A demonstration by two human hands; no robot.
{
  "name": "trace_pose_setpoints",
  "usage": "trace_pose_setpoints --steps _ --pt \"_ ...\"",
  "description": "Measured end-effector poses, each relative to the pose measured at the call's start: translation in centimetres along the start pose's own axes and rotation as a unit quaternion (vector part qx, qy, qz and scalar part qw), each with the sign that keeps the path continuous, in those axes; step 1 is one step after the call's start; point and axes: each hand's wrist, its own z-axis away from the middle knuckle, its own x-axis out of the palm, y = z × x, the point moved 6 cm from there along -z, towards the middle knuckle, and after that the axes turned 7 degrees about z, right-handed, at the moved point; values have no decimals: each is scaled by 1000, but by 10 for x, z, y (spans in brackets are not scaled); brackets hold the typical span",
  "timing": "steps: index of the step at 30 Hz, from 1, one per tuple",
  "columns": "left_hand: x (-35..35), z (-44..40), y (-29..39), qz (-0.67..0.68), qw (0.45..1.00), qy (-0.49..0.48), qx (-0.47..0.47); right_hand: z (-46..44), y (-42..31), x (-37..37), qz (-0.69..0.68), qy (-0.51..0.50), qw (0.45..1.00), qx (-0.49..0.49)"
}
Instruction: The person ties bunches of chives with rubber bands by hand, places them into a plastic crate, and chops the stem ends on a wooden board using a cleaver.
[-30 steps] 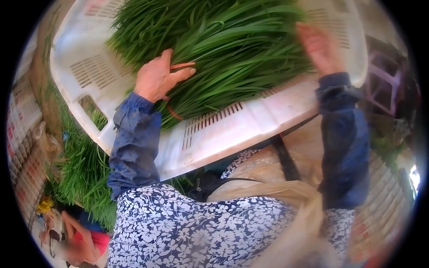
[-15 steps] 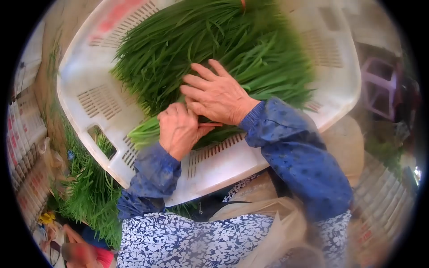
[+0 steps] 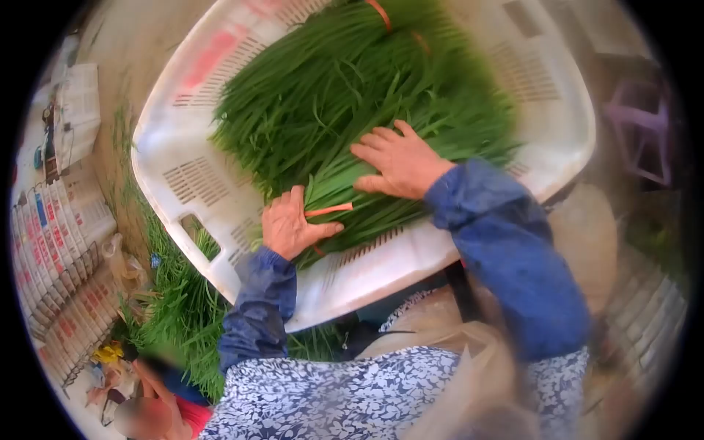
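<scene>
Long green leafy stalks [image 3: 330,95] lie in a white plastic basket [image 3: 165,139] with slotted walls. My left hand [image 3: 287,224] rests on the near bundle beside its orange tie [image 3: 328,210], thumb apart from the fingers, over the stalk ends. To the right, my right hand [image 3: 400,163] lies on the same bundle with its fingers spread, palm down on the leaves. Another orange tie [image 3: 379,15] circles stalks at the top of the pile.
More green stalks [image 3: 180,315] lie below the basket at the left. Stacked crates [image 3: 55,242] stand at the far left, a purple stool [image 3: 639,128] at the right. A person in red [image 3: 161,411] is at the lower left.
My hands, close together half a second ago, have moved apart, my right hand to the right. More of the near bundle shows between them. The basket appears shifted to the right in view.
</scene>
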Motion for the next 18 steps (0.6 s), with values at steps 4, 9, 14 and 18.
trace_pose_setpoints --steps 4,9,14,18 --pt "8 -25 -22 77 979 -127 -141 -2 -9 4 25 -38 999 14" --pt "24 -39 -49 188 969 -114 -109 16 -9 -16 121 -90 986 66" --pt "49 -52 -100 387 903 -136 -132 34 -27 -51 108 15 993 53" --pt "35 -41 -115 331 937 -43 -102 88 -25 -118 15 114 991 65"
